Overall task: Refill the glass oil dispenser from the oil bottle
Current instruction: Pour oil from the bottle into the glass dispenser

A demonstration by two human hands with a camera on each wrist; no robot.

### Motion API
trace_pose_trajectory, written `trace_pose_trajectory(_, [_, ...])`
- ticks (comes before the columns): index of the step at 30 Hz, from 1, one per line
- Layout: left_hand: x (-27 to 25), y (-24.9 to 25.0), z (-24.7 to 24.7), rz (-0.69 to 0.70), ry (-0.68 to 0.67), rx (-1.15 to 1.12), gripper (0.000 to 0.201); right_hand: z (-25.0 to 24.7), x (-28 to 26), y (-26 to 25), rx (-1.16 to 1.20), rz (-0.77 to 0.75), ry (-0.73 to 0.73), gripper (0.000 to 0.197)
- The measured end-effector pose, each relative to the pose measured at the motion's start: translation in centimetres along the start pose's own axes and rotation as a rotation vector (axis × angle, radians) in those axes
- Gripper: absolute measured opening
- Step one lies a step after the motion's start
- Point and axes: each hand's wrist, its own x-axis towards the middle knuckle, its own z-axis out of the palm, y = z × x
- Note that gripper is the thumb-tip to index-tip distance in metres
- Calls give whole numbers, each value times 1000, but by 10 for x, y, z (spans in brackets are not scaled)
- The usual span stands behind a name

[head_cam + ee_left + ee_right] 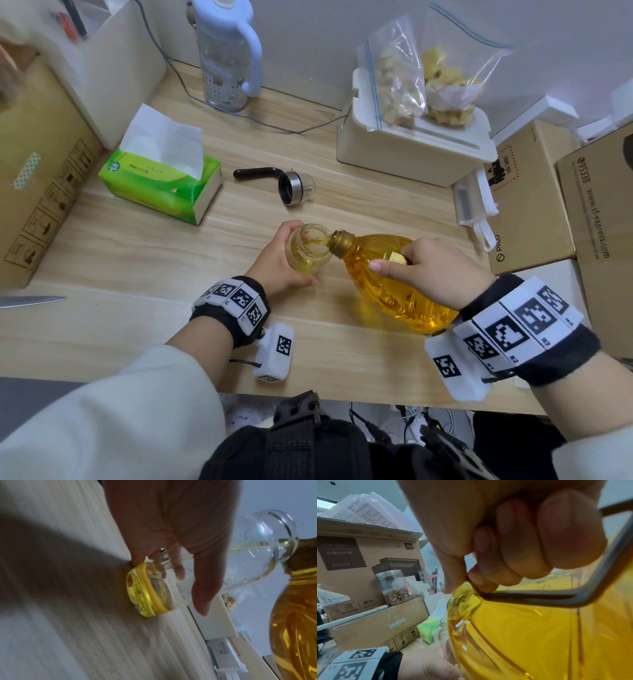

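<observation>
The glass oil dispenser (308, 248) stands lidless on the wooden table, a shallow layer of yellow oil in its base (145, 595). My left hand (281, 255) wraps around its body, fingers seen through the glass (202, 574). My right hand (431, 270) grips the handle (539, 599) of the big oil bottle (387, 284), which is tipped left with its gold neck (339, 243) at the dispenser's mouth. A thin stream of oil (248, 545) runs into the glass. The bottle's yellow body (539, 635) fills the right wrist view.
The dispenser's metal lid with black handle (277, 183) lies on the table behind. A green tissue pack (161, 181) sits at left, a white box with snack bags (414, 144) at back right, cardboard boxes (534, 202) on both sides, a knife blade (32, 301) at far left.
</observation>
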Motion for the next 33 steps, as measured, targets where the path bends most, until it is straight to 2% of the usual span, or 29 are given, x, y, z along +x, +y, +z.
trace_pose_trajectory(33, [0, 0, 0, -19, 2, 28, 91, -1, -2, -4, 13, 23, -24, 58])
